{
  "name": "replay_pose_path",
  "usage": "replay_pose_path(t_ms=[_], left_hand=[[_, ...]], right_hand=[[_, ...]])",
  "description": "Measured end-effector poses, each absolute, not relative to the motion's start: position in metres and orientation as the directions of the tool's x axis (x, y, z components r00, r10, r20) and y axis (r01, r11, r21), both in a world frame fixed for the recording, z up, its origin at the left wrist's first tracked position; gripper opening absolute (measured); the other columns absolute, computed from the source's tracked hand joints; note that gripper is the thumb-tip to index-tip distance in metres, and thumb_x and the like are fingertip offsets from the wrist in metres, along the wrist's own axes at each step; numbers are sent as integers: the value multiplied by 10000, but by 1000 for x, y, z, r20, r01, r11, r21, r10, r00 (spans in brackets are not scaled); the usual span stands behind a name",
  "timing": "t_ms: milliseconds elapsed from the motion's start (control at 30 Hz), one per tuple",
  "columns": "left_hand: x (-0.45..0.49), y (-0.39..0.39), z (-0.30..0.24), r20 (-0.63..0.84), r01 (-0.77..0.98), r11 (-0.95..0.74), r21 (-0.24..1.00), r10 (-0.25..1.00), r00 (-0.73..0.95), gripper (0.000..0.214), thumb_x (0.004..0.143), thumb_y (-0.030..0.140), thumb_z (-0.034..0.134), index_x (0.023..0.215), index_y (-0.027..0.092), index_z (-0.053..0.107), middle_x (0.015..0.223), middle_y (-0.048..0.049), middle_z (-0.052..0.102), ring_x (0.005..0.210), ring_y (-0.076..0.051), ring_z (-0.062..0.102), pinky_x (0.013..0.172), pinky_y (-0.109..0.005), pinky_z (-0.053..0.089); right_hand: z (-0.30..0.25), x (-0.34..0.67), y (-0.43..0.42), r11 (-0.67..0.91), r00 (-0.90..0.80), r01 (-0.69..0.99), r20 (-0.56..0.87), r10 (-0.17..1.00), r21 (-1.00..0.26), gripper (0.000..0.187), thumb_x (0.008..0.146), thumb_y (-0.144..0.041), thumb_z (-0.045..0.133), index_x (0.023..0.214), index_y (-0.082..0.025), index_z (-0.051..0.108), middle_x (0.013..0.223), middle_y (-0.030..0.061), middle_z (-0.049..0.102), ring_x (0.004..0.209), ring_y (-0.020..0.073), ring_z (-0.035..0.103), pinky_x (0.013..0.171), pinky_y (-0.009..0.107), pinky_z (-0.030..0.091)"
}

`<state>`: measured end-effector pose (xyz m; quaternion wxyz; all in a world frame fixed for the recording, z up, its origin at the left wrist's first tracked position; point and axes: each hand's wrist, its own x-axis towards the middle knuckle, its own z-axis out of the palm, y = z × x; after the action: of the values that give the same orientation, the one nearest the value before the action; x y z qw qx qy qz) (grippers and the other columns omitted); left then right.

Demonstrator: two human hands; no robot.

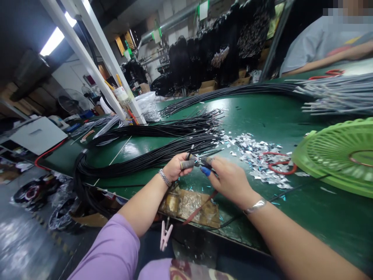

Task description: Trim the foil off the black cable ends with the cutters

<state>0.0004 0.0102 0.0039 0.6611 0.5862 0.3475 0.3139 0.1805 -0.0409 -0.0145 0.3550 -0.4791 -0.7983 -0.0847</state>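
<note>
My left hand (182,165) is closed around a thin black cable (190,151), with grey wraps on its fingers. Close against it, my right hand (229,177) pinches at the cable's end, a blue cover on its thumb. The fingers partly hide the small parts between them. Just behind my hands lies a long bundle of black cables (140,161), its stripped ends pointing right. A second bundle (157,130) rests beyond it. Small silvery foil scraps (256,155) are scattered to the right of my hands.
A green fan (346,155) stands at the right, near red rings (281,163). Grey cables (338,93) lie at the back right, before a person in a grey shirt (317,42). White posts (107,62) rise from the green table (329,217). A pink clothespin (166,235) hangs at the front edge.
</note>
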Motion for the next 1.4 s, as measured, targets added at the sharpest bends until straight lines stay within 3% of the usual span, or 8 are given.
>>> replay_pose_path(t_ms=[600,900,1000,1200,1400], left_hand=[[2,6,9,-166,126,113,986,785,597,547,546,599,734,764,150,511,415,79,453,305,-21,286,332,-174,133],[0,8,4,-89,-1,108,994,825,557,536,573,590,732,781,150,506,401,92,422,298,-21,251,328,-174,114],[-1,10,2,-54,-20,76,997,842,537,529,598,602,712,779,150,505,402,93,421,295,-21,244,328,-179,123],[1,7,6,-53,101,-2,995,837,545,528,606,607,699,787,144,523,438,76,469,321,-27,316,345,-172,185],[3,5,9,-99,157,-1,988,774,625,532,584,616,704,754,143,527,453,53,508,328,-40,355,344,-181,237]], right_hand=[[-17,175,-41,465,-317,870,538,781,-162,178,838,-206,446,875,-168,616,748,87,624,652,207,550,567,291,328],[-13,176,-42,490,-332,858,559,760,-157,157,830,-204,475,825,-167,627,722,79,625,623,195,554,538,290,307],[-12,178,-42,506,-326,833,541,776,-224,146,838,-262,500,804,-188,621,727,67,625,618,190,547,530,288,298],[-10,180,-38,478,-123,648,538,834,-593,251,854,-408,484,904,-192,602,718,46,613,603,179,525,527,280,357],[-12,174,-37,518,-158,538,524,837,-665,163,814,-354,488,766,-207,541,675,33,561,582,170,481,526,282,361]])
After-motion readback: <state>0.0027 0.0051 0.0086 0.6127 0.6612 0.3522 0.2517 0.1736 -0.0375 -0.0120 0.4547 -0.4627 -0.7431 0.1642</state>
